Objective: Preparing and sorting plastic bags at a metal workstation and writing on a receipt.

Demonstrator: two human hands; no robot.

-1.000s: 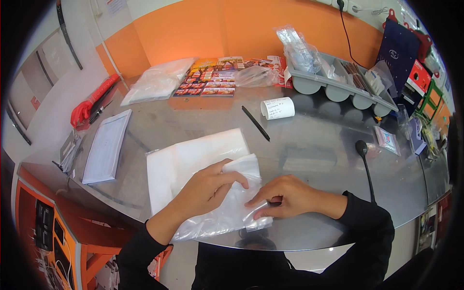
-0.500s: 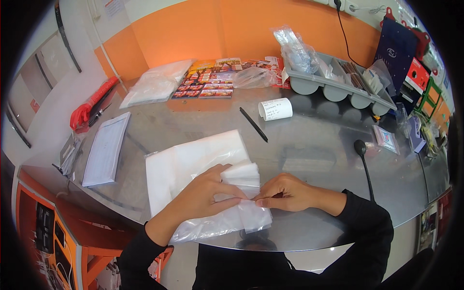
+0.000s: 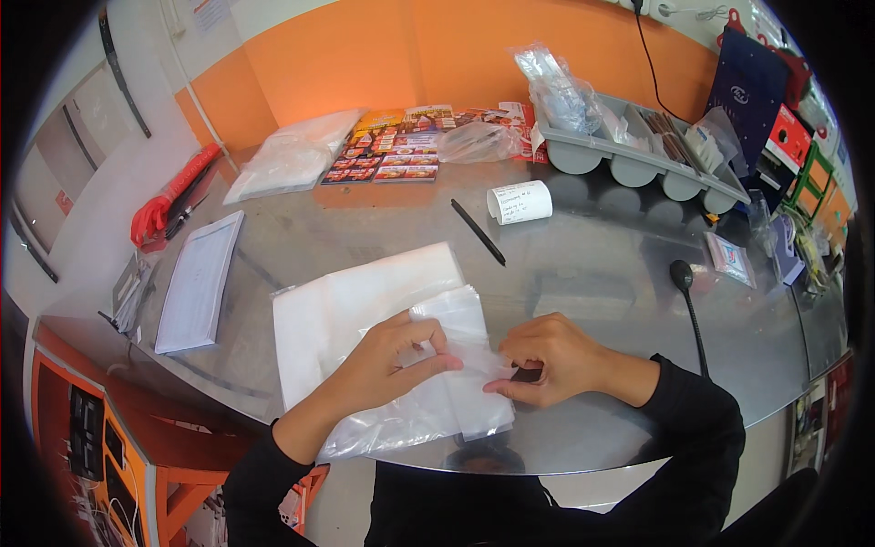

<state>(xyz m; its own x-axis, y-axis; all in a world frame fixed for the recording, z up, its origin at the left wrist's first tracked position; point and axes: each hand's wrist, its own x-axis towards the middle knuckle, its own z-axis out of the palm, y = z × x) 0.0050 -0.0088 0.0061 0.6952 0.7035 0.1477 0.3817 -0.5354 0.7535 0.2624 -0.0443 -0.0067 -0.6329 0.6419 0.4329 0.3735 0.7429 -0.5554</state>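
Small clear plastic bags (image 3: 465,314) fan out in a stack over a larger pile of flat white plastic bags (image 3: 328,314) at the table's front edge. My left hand (image 3: 387,360) lies across the stack, thumb and fingers pinching the small bags. Just to its right, my right hand (image 3: 551,360) is curled with its fingertips at a thin plastic edge, which stretches between both hands. The lower part of the small bags (image 3: 483,401) hangs toward the table's front edge.
On the metal table (image 3: 592,296) lie a black pen (image 3: 478,232), a curled paper label (image 3: 521,202) and a gooseneck microphone (image 3: 690,314). Behind are printed leaflets (image 3: 387,146), a plastic-wrapped pack (image 3: 292,155) and a grey divided tray (image 3: 629,150). Papers (image 3: 200,283) and red gloves (image 3: 169,201) lie left.
My hands have moved apart: the right has gone slightly up and right, the left slightly left. Sheer plastic now shows in the gap between them.
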